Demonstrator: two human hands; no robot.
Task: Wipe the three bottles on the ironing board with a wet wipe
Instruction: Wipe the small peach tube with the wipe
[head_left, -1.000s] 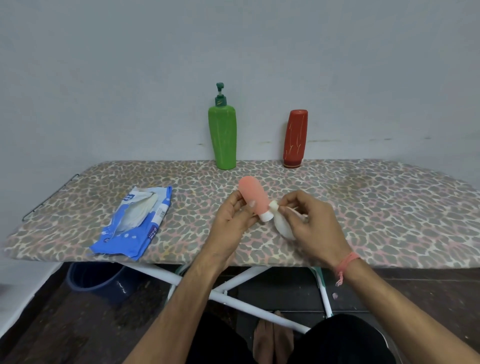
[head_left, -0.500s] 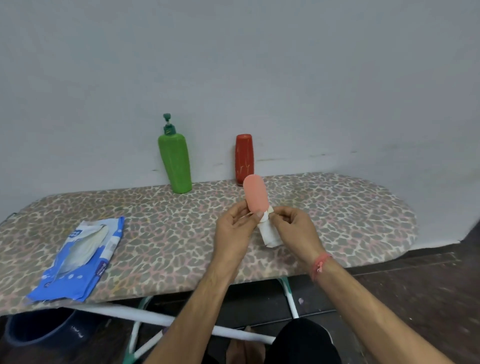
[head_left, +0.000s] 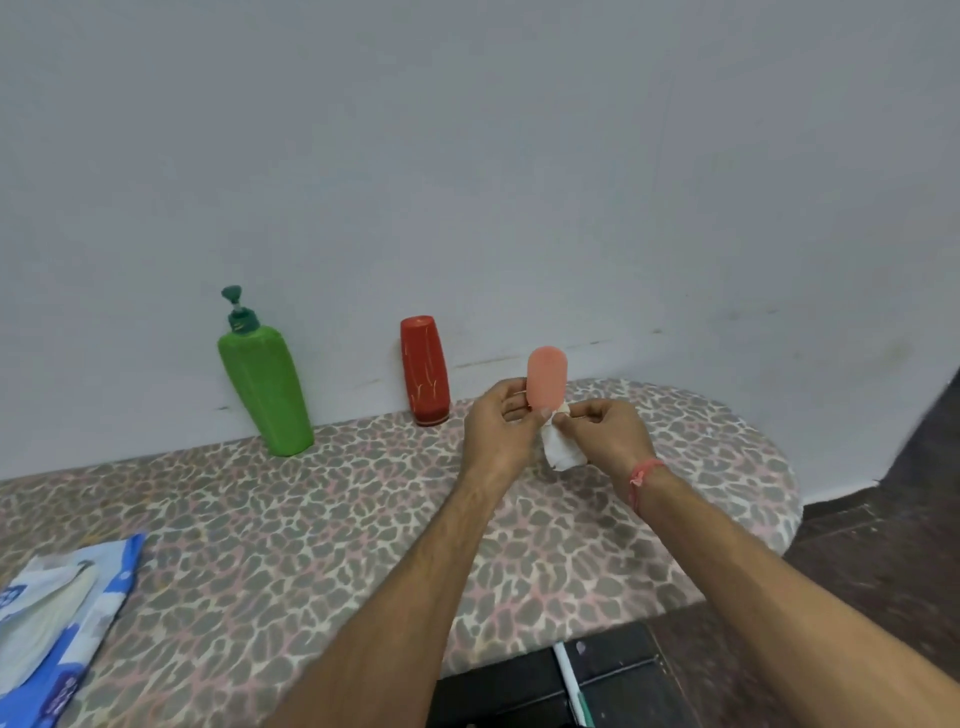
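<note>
My left hand (head_left: 497, 431) holds a small pink bottle (head_left: 546, 376) upright by its lower end, cap downward, above the leopard-print ironing board (head_left: 322, 530). My right hand (head_left: 608, 434) pinches a white wet wipe (head_left: 562, 453) against the bottle's cap; the cap is hidden by fingers and wipe. A green pump bottle (head_left: 265, 384) and a red bottle (head_left: 425, 376) stand at the board's back edge by the wall, left of my hands.
A blue wet-wipe pack (head_left: 57, 618) lies on the board at the lower left. The board's rounded end (head_left: 769, 483) is at the right, with dark floor beyond. A board leg (head_left: 571, 686) shows below the front edge.
The view swung right and forward. My hands carried the pink bottle from tilted to upright and further out over the board, the wipe still at its cap.
</note>
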